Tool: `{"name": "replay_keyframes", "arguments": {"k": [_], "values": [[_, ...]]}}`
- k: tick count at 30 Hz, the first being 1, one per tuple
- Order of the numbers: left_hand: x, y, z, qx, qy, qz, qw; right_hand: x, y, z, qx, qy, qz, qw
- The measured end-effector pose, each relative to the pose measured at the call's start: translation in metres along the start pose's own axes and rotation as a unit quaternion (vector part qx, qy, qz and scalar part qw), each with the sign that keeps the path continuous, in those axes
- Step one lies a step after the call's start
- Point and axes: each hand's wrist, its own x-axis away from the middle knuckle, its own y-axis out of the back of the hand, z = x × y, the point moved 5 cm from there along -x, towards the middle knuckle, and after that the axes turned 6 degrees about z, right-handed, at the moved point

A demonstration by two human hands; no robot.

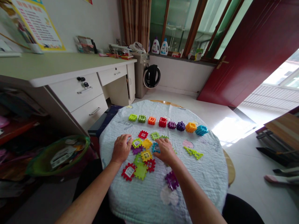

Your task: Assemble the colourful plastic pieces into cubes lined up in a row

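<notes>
A round table with a pale blue cloth (205, 174) carries coloured plastic interlocking tiles. Several assembled cubes stand in a row at the far side, from a lime cube (133, 117) to a blue cube (201, 130). A loose pile of flat tiles (142, 155) lies in the middle. My left hand (121, 148) rests palm down at the pile's left edge, fingers curled over a tile I cannot name. My right hand (164, 150) lies on the pile's right side, fingers on a blue tile (155, 147). A purple tile (171, 180) sits by my right forearm.
A white desk with drawers (77, 90) stands left, a green basket (58, 155) below it. A green triangular piece (193, 152) and a pink piece (188, 143) lie to the right of the pile. A washing machine (146, 74) and a red door (252, 53) stand beyond.
</notes>
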Motion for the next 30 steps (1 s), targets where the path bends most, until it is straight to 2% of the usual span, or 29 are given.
{"name": "replay_keyframes", "arguments": {"k": [3, 8, 11, 16, 25, 28, 30], "values": [[0.000, 0.000, 0.000, 0.001, 0.003, 0.002, 1.000, -0.001, -0.002, -0.004, -0.011, -0.014, -0.006, 1.000], [0.000, -0.001, 0.001, 0.008, 0.007, 0.006, 1.000, 0.005, 0.013, -0.014, -0.039, -0.042, -0.053, 0.997], [0.000, 0.000, 0.000, 0.007, 0.005, 0.006, 1.000, 0.006, 0.014, -0.011, -0.021, -0.045, -0.035, 0.998], [0.000, 0.000, 0.000, 0.007, 0.007, 0.006, 1.000, 0.003, 0.001, -0.004, 0.022, -0.053, 0.017, 0.998], [0.000, -0.001, 0.002, 0.000, -0.001, 0.005, 1.000, 0.001, -0.001, 0.002, 0.014, -0.044, 0.018, 0.999], [-0.001, -0.002, 0.003, -0.001, -0.005, 0.005, 1.000, 0.003, 0.007, 0.002, -0.001, -0.025, 0.006, 1.000], [-0.001, -0.003, 0.005, -0.002, -0.009, 0.007, 1.000, 0.008, 0.022, -0.008, -0.019, -0.014, -0.018, 1.000]]}}
